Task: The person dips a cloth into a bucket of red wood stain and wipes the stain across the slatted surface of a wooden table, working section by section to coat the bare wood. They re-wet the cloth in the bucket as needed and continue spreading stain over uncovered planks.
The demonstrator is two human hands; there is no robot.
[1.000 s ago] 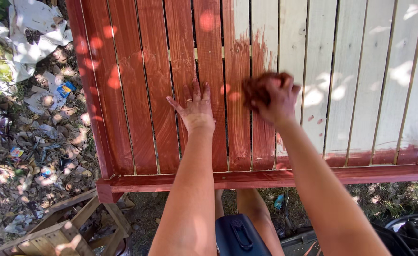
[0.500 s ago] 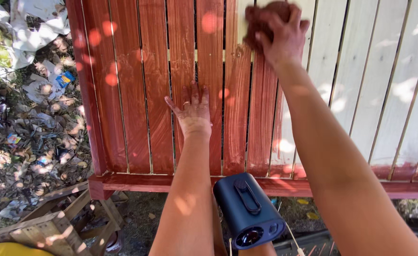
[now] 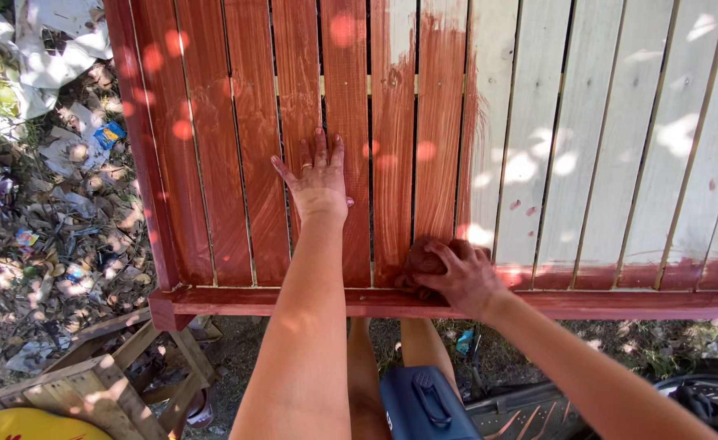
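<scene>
- We list a slatted wooden panel [image 3: 538,163] lying flat before us: its left boards stained reddish brown, its right boards bare and pale, the border between them streaked across two middle boards.
- Our left hand [image 3: 316,178] lies open, palm down and fingers spread, flat on the stained boards; a ring shows on one finger.
- Our right hand [image 3: 455,275] is closed around a stain-soaked brown cloth wad [image 3: 421,262], pressing it on the lower end of a stained board, just above the red bottom rail [image 3: 619,303].
- The wad sits at the foot of the panel, touching the wood, just left of the first pale boards.
- Below the rail we note a dark blue box-shaped case with a handle [image 3: 422,403], lying between our forearms near the lower edge of the view.
- To the lower left stands a weathered wooden frame of rough planks [image 3: 106,371], partly under the panel's corner, with a yellow rounded object [image 3: 25,424] beside it, cut off by the edge.
- The ground at left carries dry leaves, crumpled white sheeting [image 3: 41,49] and scattered coloured scraps [image 3: 65,204].
- At the lower right a dark rounded object [image 3: 705,395] shows in part; what it is we cannot tell.
- We see no open container; the case is shut and its contents are hidden.
</scene>
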